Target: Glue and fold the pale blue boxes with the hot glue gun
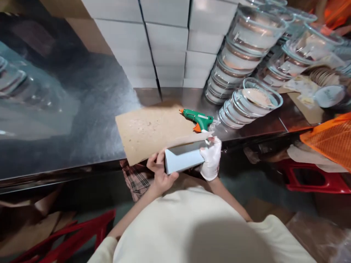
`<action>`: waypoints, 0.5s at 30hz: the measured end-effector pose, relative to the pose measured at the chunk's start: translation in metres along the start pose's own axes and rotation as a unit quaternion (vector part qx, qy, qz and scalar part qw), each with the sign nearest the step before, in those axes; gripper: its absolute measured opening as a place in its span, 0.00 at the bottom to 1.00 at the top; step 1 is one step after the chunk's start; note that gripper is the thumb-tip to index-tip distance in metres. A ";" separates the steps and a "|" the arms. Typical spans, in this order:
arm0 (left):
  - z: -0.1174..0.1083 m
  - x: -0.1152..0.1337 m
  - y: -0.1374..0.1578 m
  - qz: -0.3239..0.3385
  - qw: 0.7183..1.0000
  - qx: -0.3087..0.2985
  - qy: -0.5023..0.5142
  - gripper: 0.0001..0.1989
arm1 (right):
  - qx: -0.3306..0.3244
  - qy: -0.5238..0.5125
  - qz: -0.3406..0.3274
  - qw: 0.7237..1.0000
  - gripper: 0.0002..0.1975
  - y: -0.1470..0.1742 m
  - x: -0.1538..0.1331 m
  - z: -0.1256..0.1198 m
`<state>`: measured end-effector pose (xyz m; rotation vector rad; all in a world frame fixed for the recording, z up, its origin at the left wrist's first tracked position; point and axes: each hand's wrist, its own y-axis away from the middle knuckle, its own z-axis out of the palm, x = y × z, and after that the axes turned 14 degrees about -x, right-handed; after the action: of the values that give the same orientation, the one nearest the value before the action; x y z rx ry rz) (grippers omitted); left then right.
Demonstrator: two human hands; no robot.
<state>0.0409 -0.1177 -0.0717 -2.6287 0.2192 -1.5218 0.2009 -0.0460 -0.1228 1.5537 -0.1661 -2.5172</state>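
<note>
Both my hands hold a small pale blue-white cardboard box at the near edge of the steel table. My left hand is bare and grips the box's left end. My right hand, in a white glove, holds the right end beside an open brown flap. Just behind the box lies a brown cardboard sheet, and a green glue gun with an orange trigger rests at its right edge.
Stacked white boxes form a wall at the back of the steel table. Stacks of clear glass bowls stand at the right. An orange mesh basket and red stools sit lower right.
</note>
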 end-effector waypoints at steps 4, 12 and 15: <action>-0.026 0.001 0.004 0.038 0.988 -0.110 -0.102 0.21 | -0.050 -0.011 0.042 0.998 0.37 -0.003 -0.003 -0.010; -0.059 -0.006 0.002 0.034 0.982 0.102 -0.156 0.14 | -0.127 0.513 0.302 0.793 0.18 -0.111 -0.015 -0.062; -0.055 -0.018 0.000 -0.018 0.983 0.119 -0.137 0.13 | -0.197 0.529 0.374 0.736 0.16 -0.139 -0.008 -0.052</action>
<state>-0.0155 -0.1147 -0.0602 -2.6176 -0.0304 -1.0984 0.2379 0.0919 -0.1650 1.9068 -0.0529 -0.7778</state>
